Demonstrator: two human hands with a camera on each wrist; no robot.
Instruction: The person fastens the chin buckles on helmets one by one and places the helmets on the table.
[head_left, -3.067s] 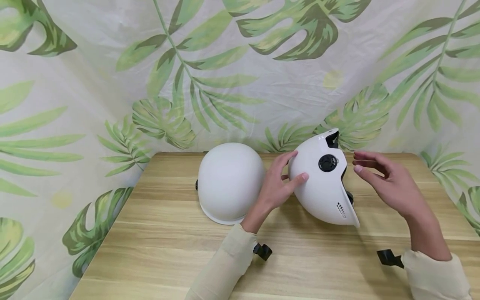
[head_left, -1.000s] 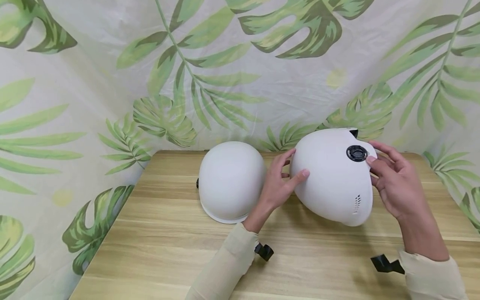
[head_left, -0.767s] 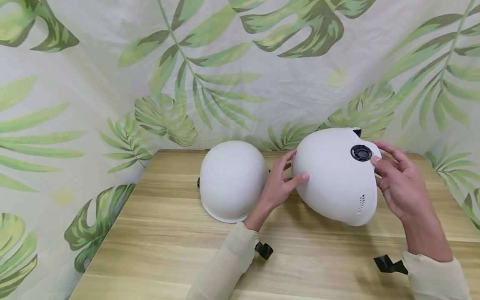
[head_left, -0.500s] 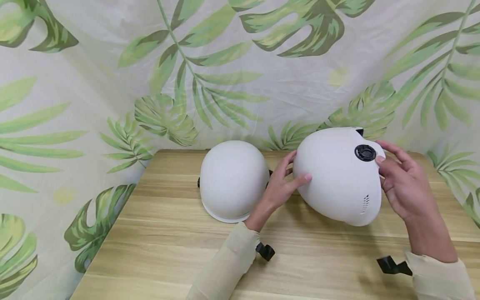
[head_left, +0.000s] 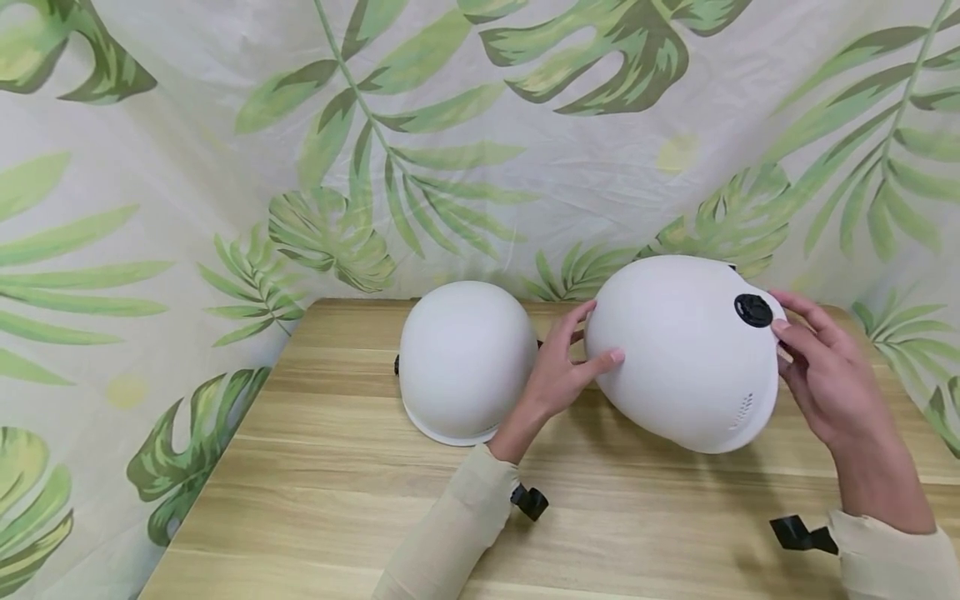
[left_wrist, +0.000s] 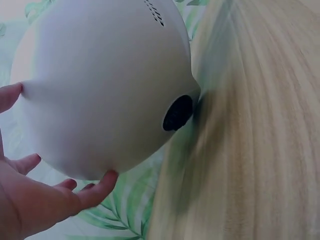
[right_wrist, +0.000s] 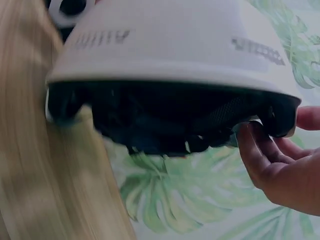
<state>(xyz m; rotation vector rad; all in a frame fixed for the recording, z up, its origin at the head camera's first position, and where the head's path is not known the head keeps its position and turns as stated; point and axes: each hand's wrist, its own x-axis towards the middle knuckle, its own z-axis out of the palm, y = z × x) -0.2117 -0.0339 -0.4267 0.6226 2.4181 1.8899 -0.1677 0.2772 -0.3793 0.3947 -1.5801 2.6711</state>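
My left hand [head_left: 562,375] holds the crown of a white helmet [head_left: 675,358], thumb on the near side and fingers on the far side. In the left wrist view, the fingertips [left_wrist: 107,182] press the smooth shell, with the palm apart from it. My right hand [head_left: 832,375] pinches the helmet's rim near a round black side vent [head_left: 753,310], thumb outside and fingers inside. The helmet is tilted on its side with its opening facing right. In the right wrist view, dark padding [right_wrist: 165,125] lines the inside. A second white helmet [head_left: 465,358] sits crown up beside my left hand.
A wooden table [head_left: 315,492] bears both helmets. Behind it hangs a leaf-print cloth [head_left: 585,183]. Black wrist mounts [head_left: 529,502] stick out from both sleeves.
My right hand has come to the helmet's rim and taken hold of it. The helmet has turned so its opening faces away to the right, its vent shifting right. My left hand stays at the crown.
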